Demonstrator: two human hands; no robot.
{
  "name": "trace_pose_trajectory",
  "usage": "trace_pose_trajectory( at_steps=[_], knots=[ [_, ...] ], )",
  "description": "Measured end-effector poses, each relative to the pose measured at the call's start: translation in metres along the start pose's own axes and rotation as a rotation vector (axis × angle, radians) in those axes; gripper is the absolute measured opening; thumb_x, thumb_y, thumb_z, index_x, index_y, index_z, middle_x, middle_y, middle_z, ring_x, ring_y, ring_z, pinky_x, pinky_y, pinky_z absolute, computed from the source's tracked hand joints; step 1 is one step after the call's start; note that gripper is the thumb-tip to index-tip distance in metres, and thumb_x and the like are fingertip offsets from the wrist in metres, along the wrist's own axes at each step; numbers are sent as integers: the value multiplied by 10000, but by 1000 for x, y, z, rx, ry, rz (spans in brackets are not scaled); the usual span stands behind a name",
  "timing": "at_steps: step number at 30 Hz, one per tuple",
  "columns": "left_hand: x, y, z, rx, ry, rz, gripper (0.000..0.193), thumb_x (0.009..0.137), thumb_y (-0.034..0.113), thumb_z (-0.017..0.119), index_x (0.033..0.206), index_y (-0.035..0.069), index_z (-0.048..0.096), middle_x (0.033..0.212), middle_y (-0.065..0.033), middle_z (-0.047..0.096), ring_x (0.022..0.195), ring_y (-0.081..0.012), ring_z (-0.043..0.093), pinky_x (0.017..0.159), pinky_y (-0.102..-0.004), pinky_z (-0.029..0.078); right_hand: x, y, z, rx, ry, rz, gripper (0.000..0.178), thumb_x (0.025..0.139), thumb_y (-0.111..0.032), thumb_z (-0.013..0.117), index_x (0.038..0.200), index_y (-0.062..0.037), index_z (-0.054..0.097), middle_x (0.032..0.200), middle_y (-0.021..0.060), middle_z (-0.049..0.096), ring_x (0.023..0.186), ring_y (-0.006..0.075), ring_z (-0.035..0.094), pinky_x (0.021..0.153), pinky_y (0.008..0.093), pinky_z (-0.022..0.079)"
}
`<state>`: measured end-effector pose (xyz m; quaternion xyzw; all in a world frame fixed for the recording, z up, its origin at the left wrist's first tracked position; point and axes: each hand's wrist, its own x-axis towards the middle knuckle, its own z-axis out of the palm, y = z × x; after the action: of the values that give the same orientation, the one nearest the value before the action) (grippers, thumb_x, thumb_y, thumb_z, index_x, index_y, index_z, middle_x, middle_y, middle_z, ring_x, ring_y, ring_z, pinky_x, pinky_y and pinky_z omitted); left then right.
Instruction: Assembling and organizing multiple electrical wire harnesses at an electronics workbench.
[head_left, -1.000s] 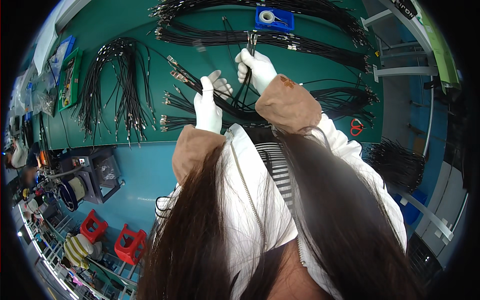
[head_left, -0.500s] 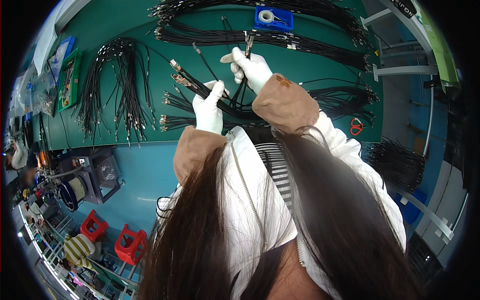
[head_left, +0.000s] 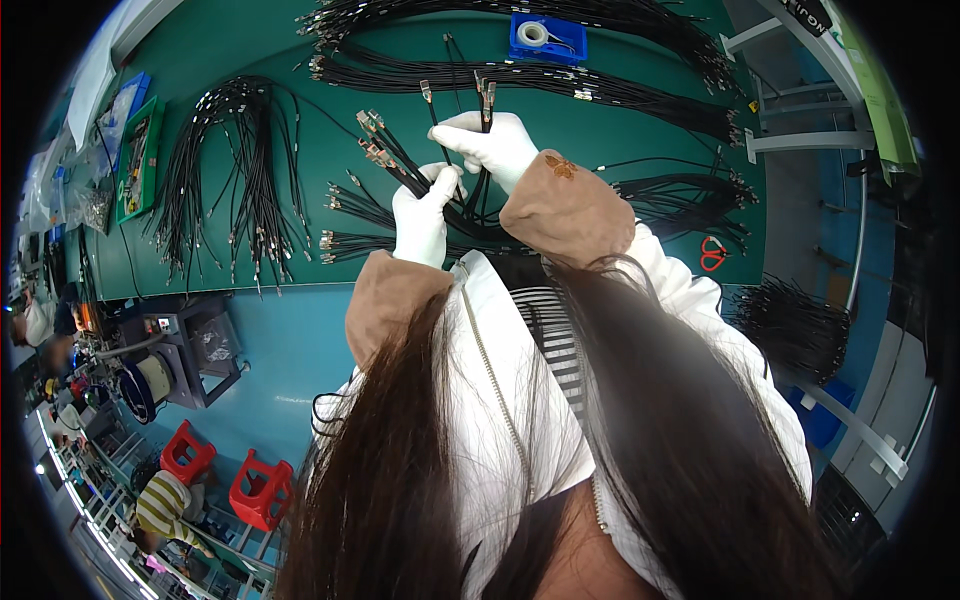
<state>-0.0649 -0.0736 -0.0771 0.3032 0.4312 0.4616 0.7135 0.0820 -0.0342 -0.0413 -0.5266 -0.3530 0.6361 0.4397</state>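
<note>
My left hand, in a white glove, is closed round a bunch of black cables whose metal connector ends fan out up and to the left. In its white glove, my right hand grips a smaller group of black cables, their connector ends pointing up. The right thumb and forefinger meet at a single black cable that stands upright between the two bunches. Its lower part runs down to the left hand's fingertips. The cables' lower lengths pass behind my hands and sleeves.
Long cable bundles lie across the back of the green table. A looped bundle is at left, beside a green tray. At right lie more cables and red-handled scissors. A blue box holds a tape roll.
The single cable has swung from leaning left to upright, and my right fingers have come down-left onto it. The left hand's bunch has tilted slightly rightward.
</note>
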Motion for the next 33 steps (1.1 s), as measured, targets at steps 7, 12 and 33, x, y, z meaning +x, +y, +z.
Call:
trace_pose_trajectory(
  at_steps=[7,12,33],
  knots=[
    [1,-2,-1,-5,-6,-4,185,881,136,649,970,-25,631,825,-50,617,734,-146,570,697,-263,438,-2,0,0,-6,2,1,294,796,-226,739,953,19,693,686,-8,588,509,47,398,478,217,313],
    [0,0,1,-15,8,-17,184,879,137,652,969,-22,635,827,-49,617,728,-143,572,689,-263,442,0,0,0,32,5,25,293,801,-215,735,958,28,688,670,-13,571,502,46,391,476,220,311],
    [6,3,8,-21,119,62,385,952,308,551,1117,-38,583,875,-42,578,742,-116,531,720,-272,462,-4,-12,-1,80,-34,26,358,789,-144,730,1094,22,642,757,48,636,551,57,493,455,202,369]
  ],
)
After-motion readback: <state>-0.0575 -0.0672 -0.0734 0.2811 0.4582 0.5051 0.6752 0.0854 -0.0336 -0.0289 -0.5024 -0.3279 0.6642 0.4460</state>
